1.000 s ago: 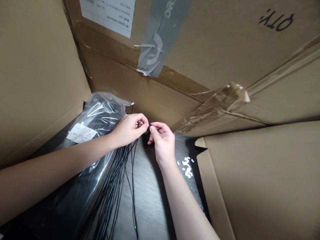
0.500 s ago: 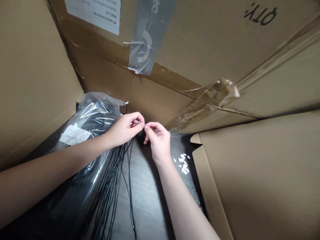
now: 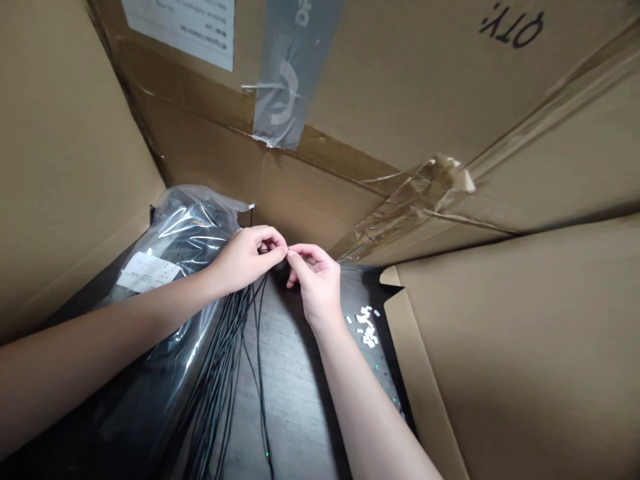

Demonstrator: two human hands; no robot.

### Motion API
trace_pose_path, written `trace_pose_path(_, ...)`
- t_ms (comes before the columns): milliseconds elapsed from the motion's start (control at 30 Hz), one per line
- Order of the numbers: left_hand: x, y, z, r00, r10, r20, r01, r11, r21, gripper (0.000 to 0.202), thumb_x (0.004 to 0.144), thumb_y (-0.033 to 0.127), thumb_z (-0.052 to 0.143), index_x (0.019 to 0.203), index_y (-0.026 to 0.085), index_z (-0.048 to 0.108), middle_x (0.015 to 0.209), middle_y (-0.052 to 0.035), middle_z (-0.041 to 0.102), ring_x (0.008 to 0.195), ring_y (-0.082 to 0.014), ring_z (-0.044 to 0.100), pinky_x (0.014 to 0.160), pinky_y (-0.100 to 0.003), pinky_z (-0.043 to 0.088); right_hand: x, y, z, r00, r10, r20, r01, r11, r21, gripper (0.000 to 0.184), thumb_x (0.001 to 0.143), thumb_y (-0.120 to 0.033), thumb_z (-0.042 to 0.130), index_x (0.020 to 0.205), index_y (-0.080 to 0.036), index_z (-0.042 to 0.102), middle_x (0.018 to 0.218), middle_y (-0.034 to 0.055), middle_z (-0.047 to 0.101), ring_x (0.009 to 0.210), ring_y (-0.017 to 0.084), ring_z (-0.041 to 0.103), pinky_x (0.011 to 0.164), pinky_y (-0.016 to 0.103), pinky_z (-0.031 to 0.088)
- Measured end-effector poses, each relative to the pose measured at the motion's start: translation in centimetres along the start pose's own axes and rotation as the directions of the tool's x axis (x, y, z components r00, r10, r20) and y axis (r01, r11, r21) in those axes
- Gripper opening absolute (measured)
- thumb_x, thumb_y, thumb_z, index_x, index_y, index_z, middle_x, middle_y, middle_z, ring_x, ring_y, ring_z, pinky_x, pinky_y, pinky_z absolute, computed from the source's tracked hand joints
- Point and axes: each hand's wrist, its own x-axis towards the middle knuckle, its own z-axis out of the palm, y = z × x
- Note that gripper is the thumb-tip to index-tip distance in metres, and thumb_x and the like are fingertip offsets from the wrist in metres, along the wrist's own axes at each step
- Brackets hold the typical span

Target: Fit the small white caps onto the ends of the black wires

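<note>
My left hand (image 3: 247, 257) is closed in a pinch on the end of a thin black cord, one of a bundle of black cords (image 3: 225, 373) that runs down the dark table toward me. My right hand (image 3: 313, 280) meets it fingertip to fingertip, thumb and forefinger pinched on something tiny at the cord's end that I cannot make out. Both hands hover just above the dark wood-grain table (image 3: 285, 393). A clear plastic bag (image 3: 180, 247) holding more black cords lies under my left forearm, with a white label (image 3: 145, 272) on it.
A small heap of white bits (image 3: 365, 325) lies on the table right of my right wrist. Cardboard box walls (image 3: 425, 100) close in on the left, back and right, with grey tape (image 3: 287, 73) and peeling clear tape (image 3: 415, 200) on them.
The two hands have come together so their fingertips touch at the cord end. The view has shifted slightly right and down, so everything sits a little further left and higher.
</note>
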Motion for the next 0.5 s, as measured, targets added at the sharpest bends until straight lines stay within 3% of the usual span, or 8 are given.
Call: trace_pose_path(500,0.15,-0.01,-0.03,0.994,-0.080,0.071,0.087,0.992,-0.095,0.022,0.086,0.033,0.058,0.081,0.014,0.068,0.076,-0.0028,0.069,0.071,-0.0146,0.060,0.066,-0.026,0.045,0.05,0.02,0.00,0.999,-0.021,0.024,0.021,1.000,0.008,0.019,0.074,-0.032,0.073,0.083,-0.018,0.065,0.069,-0.0039,0.059,0.045,0.005,0.047,0.038,0.019,0.044)
